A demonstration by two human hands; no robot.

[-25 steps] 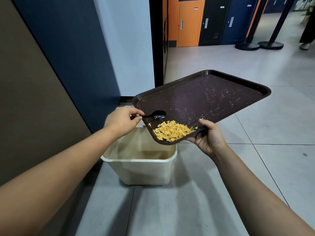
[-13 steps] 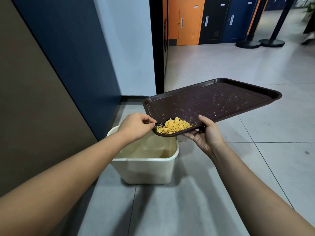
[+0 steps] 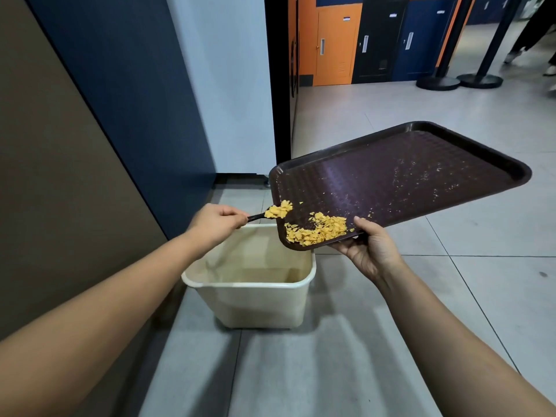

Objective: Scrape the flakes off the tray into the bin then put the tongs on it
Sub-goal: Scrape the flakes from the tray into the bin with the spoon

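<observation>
Flakes (image 3: 316, 233) have split since half a second ago: some now ride the black tongs (image 3: 270, 213) past the tray's (image 3: 406, 182) rim, so dumping has begun. Tray tilts, long axis from 7 to 2 o'clock, low corner over the bin (image 3: 249, 284). Left hand (image 3: 216, 222) grips the tongs; right hand (image 3: 370, 248) clamps the tray's edge.

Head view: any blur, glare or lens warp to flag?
Head view: strong wide-angle warp, with wall edges leaning and forearms stretched at the bottom corners; soft sheen on the tray; soft shadow streaks on the floor before the bin; flakes sharp; the person walking far right is smeared.
</observation>
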